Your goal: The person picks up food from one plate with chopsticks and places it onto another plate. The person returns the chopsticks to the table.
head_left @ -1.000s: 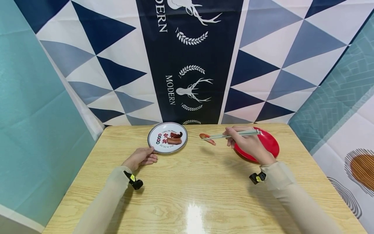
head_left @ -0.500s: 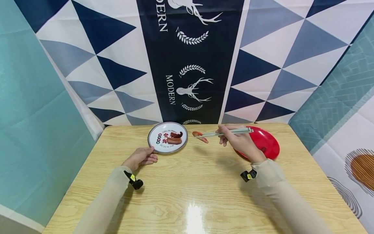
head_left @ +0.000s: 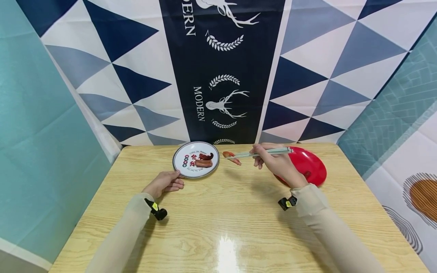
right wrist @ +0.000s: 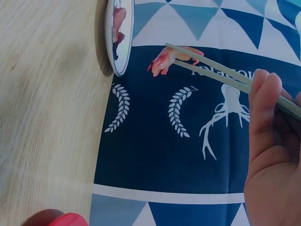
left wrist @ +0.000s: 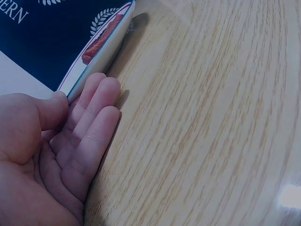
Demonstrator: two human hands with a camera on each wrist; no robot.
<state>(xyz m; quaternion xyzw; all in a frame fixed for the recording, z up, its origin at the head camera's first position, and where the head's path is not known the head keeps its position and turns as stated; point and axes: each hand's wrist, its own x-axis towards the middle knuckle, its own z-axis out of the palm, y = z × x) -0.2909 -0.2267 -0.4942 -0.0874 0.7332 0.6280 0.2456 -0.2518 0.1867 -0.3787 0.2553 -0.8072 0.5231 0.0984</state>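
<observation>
My left hand (head_left: 165,183) pinches the near left rim of a white printed plate (head_left: 201,174), thumb on the rim and fingers beneath it. On this plate lie a brown sausage-like piece (head_left: 203,164) and a dark curved piece (head_left: 206,157). Pale green chopsticks (head_left: 249,154) are held in my right hand (head_left: 273,161). Between their tips hangs a knobbly orange-red piece of food (right wrist: 163,61), in the air just right of the white plate. Its kind is unclear. Behind my right hand stands a red plate (head_left: 312,165), partly hidden by the hand and wrist.
A small dark reddish piece (head_left: 307,174) lies on the red plate. The wooden table (head_left: 218,212) ends at a patterned cloth (head_left: 222,68) behind. A teal panel (head_left: 44,132) stands at the left, and other patterned panels at the right.
My right hand has moved left with the chopsticks and the orange-red piece, nearer the white plate. More of the red plate shows. The left hand has stayed on the white plate's rim.
</observation>
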